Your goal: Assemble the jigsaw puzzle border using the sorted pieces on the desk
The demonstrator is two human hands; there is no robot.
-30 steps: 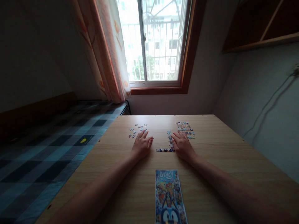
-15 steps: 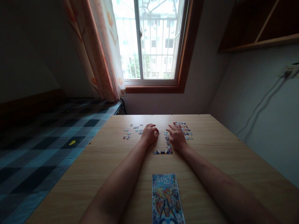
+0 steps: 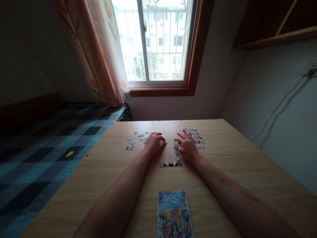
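Both hands among jigsaw pieces on the desk (image 3: 223,172).
Loose pieces (image 3: 130,142) lie just left of the left hand (image 3: 154,142), its grip curled, hold impossible to tell. The joined strip (image 3: 170,164) sits between the hands. The right hand (image 3: 187,146) rests flat with its grip wide, beside sorted pieces (image 3: 198,137).

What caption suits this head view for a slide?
Left hand and right hand rest among jigsaw pieces on a table by a window.

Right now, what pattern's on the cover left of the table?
The cover is a check of blue, grey and black squares; head view shows it.
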